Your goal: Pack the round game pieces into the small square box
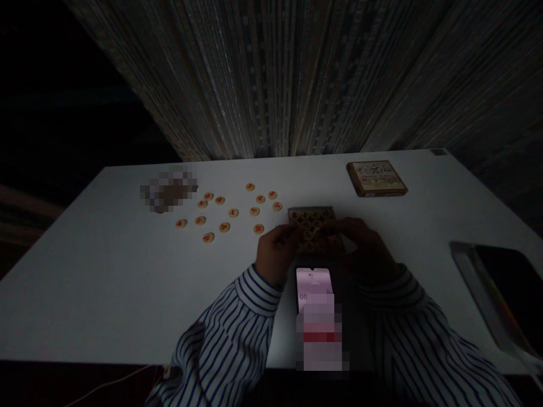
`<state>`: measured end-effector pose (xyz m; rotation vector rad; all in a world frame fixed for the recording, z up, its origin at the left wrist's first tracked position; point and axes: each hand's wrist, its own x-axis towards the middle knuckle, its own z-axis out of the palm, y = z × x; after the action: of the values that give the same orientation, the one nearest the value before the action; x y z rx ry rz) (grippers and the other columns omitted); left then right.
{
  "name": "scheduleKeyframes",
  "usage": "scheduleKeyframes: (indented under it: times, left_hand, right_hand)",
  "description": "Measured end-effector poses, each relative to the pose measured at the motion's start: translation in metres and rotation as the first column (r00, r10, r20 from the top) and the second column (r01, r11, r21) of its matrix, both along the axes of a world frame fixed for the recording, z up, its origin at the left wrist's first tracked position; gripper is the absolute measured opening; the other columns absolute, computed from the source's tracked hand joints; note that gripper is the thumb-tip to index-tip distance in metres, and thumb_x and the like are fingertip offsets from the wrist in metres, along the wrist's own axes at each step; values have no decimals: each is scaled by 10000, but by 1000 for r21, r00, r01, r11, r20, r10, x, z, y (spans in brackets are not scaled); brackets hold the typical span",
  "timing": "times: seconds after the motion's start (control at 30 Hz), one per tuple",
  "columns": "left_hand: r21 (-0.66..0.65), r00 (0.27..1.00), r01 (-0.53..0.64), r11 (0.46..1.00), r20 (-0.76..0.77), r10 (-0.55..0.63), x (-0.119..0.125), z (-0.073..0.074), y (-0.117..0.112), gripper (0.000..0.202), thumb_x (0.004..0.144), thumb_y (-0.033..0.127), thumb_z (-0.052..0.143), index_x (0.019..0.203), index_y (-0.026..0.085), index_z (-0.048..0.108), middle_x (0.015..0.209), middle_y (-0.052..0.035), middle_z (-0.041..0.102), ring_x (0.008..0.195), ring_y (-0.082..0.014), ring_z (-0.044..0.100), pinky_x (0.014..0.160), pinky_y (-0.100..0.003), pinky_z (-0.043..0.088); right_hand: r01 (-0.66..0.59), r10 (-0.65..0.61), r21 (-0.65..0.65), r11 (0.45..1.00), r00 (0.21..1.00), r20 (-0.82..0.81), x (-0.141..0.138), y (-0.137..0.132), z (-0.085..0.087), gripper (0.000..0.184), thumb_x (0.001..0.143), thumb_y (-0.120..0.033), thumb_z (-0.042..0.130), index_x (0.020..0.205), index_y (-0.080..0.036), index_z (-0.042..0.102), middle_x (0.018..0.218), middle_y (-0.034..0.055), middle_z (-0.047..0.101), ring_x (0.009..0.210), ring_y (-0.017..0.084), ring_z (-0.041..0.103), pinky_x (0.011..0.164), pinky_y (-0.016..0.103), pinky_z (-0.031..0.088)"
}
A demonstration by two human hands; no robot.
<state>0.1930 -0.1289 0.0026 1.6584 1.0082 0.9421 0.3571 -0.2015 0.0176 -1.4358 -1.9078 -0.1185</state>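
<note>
A small box (311, 210) holds rows of round Chinese chess pieces with dark characters. My left hand (276, 253) is at its left side, fingers bent together over the pieces. From the right, my right hand (365, 247) reaches across the box, its thumb and forefinger closed over the middle rows. Shadow hides what either set of fingertips holds. Left of the box, several loose Chinese chess pieces (233, 213) with red characters lie scattered, faces up. Just below the box lies a lit phone (314, 285), its lower part blurred out.
A flat decorated box (377, 178) lies at the back right of the white table (106, 271). A dark tablet-like device (504, 288) is at the right edge. A pixelated object (168, 191) sits at the back left. A patterned curtain (271, 79) hangs behind.
</note>
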Motion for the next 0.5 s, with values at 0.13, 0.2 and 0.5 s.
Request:
scheduleKeyframes:
  times: [0.13,0.2,0.5]
  left_hand:
    - [-28,995,-76,997,65,77,1,-1,4,164,716,259,578,773,141,677,712,-45,697,661,-138,622,614,-248,491]
    - [-47,991,-106,993,79,109,1,-2,5,168,713,263,573,768,139,672,700,-43,693,651,-136,621,607,-245,491]
    - [-52,985,-173,984,10,174,-1,-7,9,159,722,248,557,770,146,669,709,-39,694,662,-136,622,620,-245,488]
  right_hand:
    - [15,-15,-29,999,1000,-9,5,-2,-1,192,756,-163,535,934,-195,601,851,40,693,802,179,631,732,351,466]
    - [38,-39,-41,998,999,-9,7,-2,-2,179,760,-174,540,925,-201,604,855,36,692,809,181,628,742,357,464]
    - [57,-54,-97,994,998,32,16,0,-10,194,765,-244,562,943,-195,620,941,90,660,877,218,604,751,403,486]
